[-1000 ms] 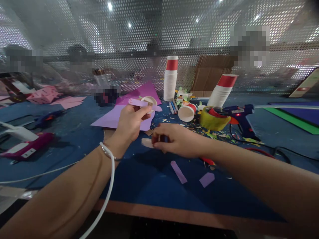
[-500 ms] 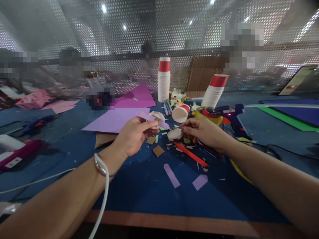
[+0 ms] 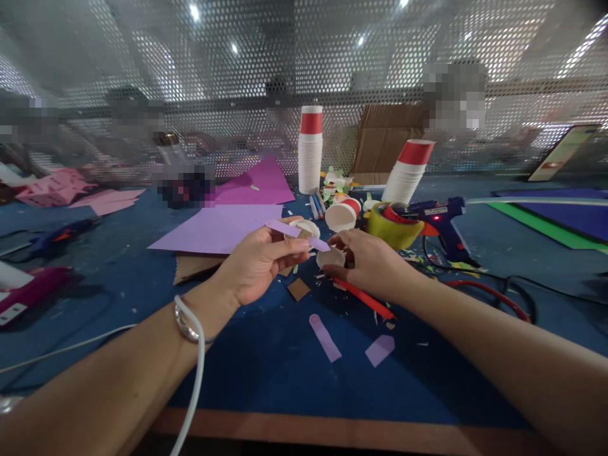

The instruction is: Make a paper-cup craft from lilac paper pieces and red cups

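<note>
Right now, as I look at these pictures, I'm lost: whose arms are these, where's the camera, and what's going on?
There is no machine here: these are a person's own bare hands. Every picture comes from one camera worn on that person's head, looking forward and down.

The left hand holds a purple paper strip together with a round white piece. The right hand has its fingers at a second white round piece; I can't tell whether it is gripped.

On the blue tabletop lie two small purple cutouts, a long red-orange item and paper scraps. Farther back are a purple sheet, two stacks of paper cups and a glue gun.
</note>
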Tool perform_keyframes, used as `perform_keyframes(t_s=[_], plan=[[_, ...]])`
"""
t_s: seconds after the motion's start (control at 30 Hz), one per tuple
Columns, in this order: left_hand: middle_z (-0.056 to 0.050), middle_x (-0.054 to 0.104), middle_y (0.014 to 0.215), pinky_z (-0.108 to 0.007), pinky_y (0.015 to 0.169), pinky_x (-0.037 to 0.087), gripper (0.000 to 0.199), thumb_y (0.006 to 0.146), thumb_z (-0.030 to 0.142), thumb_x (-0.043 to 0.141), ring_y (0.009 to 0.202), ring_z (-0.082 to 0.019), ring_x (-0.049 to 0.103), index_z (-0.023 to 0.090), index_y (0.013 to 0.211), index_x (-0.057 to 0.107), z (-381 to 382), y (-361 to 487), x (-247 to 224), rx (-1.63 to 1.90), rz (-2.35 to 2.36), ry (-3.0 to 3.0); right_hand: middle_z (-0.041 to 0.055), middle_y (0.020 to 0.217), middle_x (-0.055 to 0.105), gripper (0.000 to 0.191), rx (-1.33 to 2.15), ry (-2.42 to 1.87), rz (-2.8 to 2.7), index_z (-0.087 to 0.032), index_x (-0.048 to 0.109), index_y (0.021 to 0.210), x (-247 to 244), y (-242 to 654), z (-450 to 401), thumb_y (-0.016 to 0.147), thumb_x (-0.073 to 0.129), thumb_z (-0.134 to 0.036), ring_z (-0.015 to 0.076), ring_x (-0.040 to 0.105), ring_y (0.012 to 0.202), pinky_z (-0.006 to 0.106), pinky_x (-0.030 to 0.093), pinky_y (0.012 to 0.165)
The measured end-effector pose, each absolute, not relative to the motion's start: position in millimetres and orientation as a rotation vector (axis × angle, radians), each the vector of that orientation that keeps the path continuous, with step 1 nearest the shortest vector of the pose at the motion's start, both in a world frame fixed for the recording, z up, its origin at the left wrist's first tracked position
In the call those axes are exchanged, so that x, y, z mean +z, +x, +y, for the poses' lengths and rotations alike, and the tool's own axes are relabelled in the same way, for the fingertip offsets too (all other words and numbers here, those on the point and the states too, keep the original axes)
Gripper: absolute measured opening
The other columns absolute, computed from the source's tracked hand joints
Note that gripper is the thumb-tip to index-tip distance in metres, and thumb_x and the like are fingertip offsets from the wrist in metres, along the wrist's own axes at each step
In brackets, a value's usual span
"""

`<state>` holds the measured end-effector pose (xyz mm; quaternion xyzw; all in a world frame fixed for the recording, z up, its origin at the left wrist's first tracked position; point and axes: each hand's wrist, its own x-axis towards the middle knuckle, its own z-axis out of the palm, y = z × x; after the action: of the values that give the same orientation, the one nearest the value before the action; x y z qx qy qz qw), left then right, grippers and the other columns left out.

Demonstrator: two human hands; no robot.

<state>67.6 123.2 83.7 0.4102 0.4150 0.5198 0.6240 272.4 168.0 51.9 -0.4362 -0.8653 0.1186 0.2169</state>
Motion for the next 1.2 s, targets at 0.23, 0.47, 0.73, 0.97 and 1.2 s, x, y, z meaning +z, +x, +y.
perform_keyframes(t_s=[0.23, 0.47, 0.73, 0.97, 1.2], plan=[[0.000, 0.072, 0.093, -0.023, 0.080, 0.051, 0.041, 0.066, 0.003, 0.081, 0.084, -0.012, 0.066, 0.021, 0.101, 0.072, 119.2, 69.0, 84.7, 1.097, 0.867, 0.995, 0.0086, 0.099, 0.067, 0.036, 0.277, -1.139, -2.133, -0.018, 0.061, 0.109, 70.6, 292.4, 164.8, 0.083, 0.068, -0.042, 0.0229, 0.063, 0.082, 0.037, 0.051, 0.073], [-0.002, 0.071, 0.093, -0.027, 0.081, 0.048, 0.045, 0.063, 0.003, 0.081, 0.090, -0.016, 0.065, 0.019, 0.103, 0.069, 114.0, 75.0, 81.3, 0.998, 0.847, 1.048, 0.0084, 0.109, 0.066, 0.035, 0.235, -0.874, -2.185, -0.023, 0.057, 0.115, 82.3, 295.3, 145.4, 0.085, 0.067, -0.036, 0.0249, 0.063, 0.096, 0.038, 0.052, 0.078], [0.002, 0.063, 0.084, -0.022, 0.053, 0.035, 0.048, 0.065, 0.012, 0.085, 0.068, -0.011, 0.054, 0.021, 0.108, 0.063, 111.5, 79.0, 73.5, 0.905, 0.880, 1.211, 0.0075, 0.116, 0.065, 0.038, 0.399, -0.741, -2.330, -0.022, 0.057, 0.120, 84.1, 291.1, 134.6, 0.084, 0.067, -0.028, 0.0209, 0.062, 0.097, 0.033, 0.053, 0.079], [0.000, 0.069, 0.095, -0.030, 0.084, 0.046, 0.048, 0.062, 0.006, 0.086, 0.091, -0.015, 0.062, 0.020, 0.102, 0.063, 109.7, 82.0, 69.0, 0.964, 0.799, 1.193, 0.0084, 0.116, 0.066, 0.038, 0.429, -0.708, -2.359, -0.021, 0.058, 0.119, 85.5, 290.8, 134.4, 0.082, 0.066, -0.024, 0.0232, 0.062, 0.103, 0.036, 0.052, 0.086], [0.001, 0.068, 0.093, -0.031, 0.082, 0.044, 0.046, 0.063, 0.004, 0.084, 0.087, -0.015, 0.061, 0.020, 0.099, 0.062, 105.4, 83.8, 69.8, 0.979, 0.790, 1.198, 0.0085, 0.116, 0.065, 0.036, 0.464, -0.695, -2.379, -0.022, 0.059, 0.117, 85.7, 291.6, 133.5, 0.081, 0.066, -0.021, 0.0228, 0.062, 0.105, 0.035, 0.053, 0.086]])
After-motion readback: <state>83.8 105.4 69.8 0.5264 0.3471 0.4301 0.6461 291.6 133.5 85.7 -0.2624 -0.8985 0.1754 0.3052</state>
